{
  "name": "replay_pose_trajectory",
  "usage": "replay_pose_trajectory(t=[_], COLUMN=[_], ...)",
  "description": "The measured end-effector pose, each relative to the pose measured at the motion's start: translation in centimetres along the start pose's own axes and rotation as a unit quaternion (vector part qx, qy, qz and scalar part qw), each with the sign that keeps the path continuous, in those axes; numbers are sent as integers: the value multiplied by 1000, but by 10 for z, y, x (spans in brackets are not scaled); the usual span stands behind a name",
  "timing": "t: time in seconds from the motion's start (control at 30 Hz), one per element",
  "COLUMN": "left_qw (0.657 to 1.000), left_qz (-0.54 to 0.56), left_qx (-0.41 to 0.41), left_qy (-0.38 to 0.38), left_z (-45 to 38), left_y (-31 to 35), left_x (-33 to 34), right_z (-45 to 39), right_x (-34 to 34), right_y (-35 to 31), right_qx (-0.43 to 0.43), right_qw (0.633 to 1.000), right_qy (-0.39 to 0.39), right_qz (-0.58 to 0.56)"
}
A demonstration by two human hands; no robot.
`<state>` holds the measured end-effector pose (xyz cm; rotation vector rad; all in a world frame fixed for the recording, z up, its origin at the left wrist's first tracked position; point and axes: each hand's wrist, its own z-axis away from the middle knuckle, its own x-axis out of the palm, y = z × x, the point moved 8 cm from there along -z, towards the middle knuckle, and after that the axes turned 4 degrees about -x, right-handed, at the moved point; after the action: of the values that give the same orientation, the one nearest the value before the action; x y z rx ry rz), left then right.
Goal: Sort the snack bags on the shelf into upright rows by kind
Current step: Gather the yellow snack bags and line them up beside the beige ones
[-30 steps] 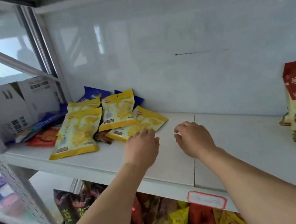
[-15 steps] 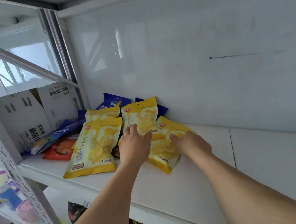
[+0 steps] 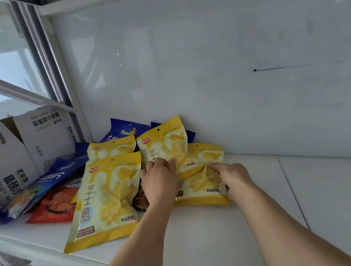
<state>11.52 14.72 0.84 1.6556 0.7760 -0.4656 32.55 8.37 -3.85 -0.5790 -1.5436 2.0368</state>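
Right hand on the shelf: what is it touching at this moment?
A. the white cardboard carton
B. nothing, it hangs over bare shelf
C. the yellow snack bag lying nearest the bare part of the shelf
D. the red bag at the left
C: the right hand pinches the rightmost yellow bag, crumpling its film, while the red bag and the carton lie far to the left.

Daylight pours in from the window (image 3: 2, 74) on my left, bright and soft. The white back panel (image 3: 204, 60) shows pale glare. Edges bend with wide-angle distortion; lower-left corner blurs.
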Motion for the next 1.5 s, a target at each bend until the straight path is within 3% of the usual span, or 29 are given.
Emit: replay_pose_trajectory(t=[0.1,0.27,0.6,0.8,0.93,1.17,1.4,1.5], left_qw=[1000,994,974,949,916,791,751,740], left_qz=[25,98,68,199,274,480,463,470], left_qx=[-1,-33,-86,-74,-100,-145,-86,-66], left_qy=[-2,-25,-199,-232,-274,-351,-463,-476], left_z=[-6,-6,-7,4,19,29,51,64], left_y=[-5,-10,17,37,39,40,66,81], left_x=[1,6,14,20,26,38,66,79], right_z=[1,8,29,35,37,33,36,37], right_x=[8,12,-24,-50,-63,-103,-173,-200], right_y=[4,3,8,-1,-4,0,-6,-10], right_qx=[23,-7,-24,-44,-61,-62,-94,-107], right_qw=[998,995,984,980,978,979,983,981], right_qy=[-42,-84,-130,-152,-153,-123,-44,-33], right_qz=[-48,-56,-118,-118,-131,-152,-149,-159])
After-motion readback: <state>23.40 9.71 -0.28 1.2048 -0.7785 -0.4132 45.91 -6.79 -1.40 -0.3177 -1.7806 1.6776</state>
